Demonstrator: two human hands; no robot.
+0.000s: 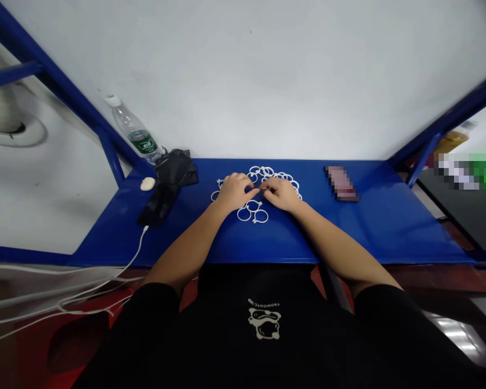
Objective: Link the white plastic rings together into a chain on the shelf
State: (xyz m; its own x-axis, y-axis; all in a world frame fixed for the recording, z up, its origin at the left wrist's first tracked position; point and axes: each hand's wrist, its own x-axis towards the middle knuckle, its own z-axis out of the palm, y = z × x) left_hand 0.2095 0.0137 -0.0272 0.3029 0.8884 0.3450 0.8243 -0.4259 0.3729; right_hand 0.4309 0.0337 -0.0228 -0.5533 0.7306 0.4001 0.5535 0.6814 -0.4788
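Observation:
My left hand [235,192] and my right hand [281,193] meet over the blue tabletop, thumbs and fingertips drawn together and almost touching. Whatever sits between the fingertips is too small and hidden to make out. White plastic rings with small tabs, like curtain rings, lie around both hands. A small group of the rings [255,220] is just in front of the fingers, close to my body. More rings [285,176] lie behind the right hand, overlapping one another, and a few show beside the left hand, partly covered by it.
On the blue table [263,246], a phone-like dark object [342,183] lies at right, blurred out. To the left are a black crumpled bag [176,168], a plastic bottle [135,132], a pale rounded object [147,184] and a white cable [140,246]. Blue metal braces [111,159] flank the table.

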